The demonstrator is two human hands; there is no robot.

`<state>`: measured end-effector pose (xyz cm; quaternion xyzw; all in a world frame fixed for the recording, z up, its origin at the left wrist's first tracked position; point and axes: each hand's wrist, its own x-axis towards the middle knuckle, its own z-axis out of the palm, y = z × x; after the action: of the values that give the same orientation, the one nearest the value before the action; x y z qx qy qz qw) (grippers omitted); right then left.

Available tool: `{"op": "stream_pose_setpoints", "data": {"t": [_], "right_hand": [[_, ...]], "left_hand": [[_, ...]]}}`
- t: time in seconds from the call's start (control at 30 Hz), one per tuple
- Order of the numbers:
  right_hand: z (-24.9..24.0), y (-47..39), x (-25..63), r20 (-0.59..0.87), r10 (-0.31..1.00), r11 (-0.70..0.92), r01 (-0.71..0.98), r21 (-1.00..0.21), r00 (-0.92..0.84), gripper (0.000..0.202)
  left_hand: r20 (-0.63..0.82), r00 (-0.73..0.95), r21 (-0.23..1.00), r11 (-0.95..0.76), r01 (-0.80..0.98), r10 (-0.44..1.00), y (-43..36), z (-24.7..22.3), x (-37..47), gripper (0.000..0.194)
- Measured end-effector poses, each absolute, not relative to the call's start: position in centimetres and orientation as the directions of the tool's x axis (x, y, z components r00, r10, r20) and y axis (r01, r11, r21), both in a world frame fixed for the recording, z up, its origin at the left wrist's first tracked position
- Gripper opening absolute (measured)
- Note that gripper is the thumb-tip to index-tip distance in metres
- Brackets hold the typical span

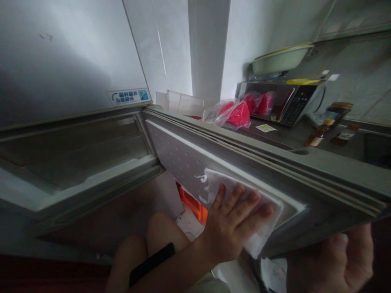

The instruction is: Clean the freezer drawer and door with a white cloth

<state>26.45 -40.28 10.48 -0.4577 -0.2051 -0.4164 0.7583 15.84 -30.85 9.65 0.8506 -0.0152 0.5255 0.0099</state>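
Observation:
A refrigerator door stands swung open, its dimpled inner panel facing me. My left hand lies with spread fingers on a white cloth, pressing it flat against this panel. Small white strands show at the cloth's left edge. At the lower right, my right hand is curled against the door's outer lower edge, its fingertips partly hidden there. To the left is the open fridge compartment, below a closed upper door with a blue and white label.
Behind the door, a counter holds a microwave, red items in clear plastic and several bottles, one amber. A pale basin sits above the microwave. An orange crate stands on the floor beyond my knees.

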Motion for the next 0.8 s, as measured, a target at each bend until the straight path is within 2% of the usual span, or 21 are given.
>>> {"op": "stream_pose_setpoints", "data": {"t": [0.1, 0.27, 0.37, 0.5, 0.67, 0.8], "right_hand": [[10.5, -40.3, 26.5, 0.695, -0.447, 0.226, 0.823, -0.521, 0.563, 0.034], [10.8, -40.1, 26.3, 0.691, -0.421, 0.273, 0.809, -0.521, 0.588, 0.034], [10.9, -40.0, 26.5, 0.706, -0.434, 0.252, 0.828, -0.501, 0.560, 0.034], [10.7, -40.2, 26.6, 0.706, -0.440, 0.251, 0.831, -0.497, 0.555, 0.034], [10.4, -40.4, 26.4, 0.691, -0.426, 0.273, 0.811, -0.516, 0.584, 0.036], [10.4, -40.4, 26.2, 0.675, -0.418, 0.297, 0.794, -0.531, 0.608, 0.035]], "left_hand": [[0.904, 0.427, 0.024, -1.000, -0.015, 0.015, -30.7, 7.0, 15.6, 0.041], [0.871, 0.487, 0.054, -0.998, 0.030, 0.062, -30.9, -1.0, 14.5, 0.042], [0.852, 0.516, 0.057, -0.996, 0.072, 0.086, -31.1, -3.2, 13.9, 0.046], [0.841, 0.524, 0.117, -0.991, 0.070, 0.137, -31.6, -1.9, 13.3, 0.045], [0.869, 0.420, 0.243, -0.965, 0.095, 0.260, -32.1, 1.1, 13.2, 0.041], [0.860, 0.439, 0.287, -0.958, 0.003, 0.259, -31.9, 2.4, 13.0, 0.039]]}}
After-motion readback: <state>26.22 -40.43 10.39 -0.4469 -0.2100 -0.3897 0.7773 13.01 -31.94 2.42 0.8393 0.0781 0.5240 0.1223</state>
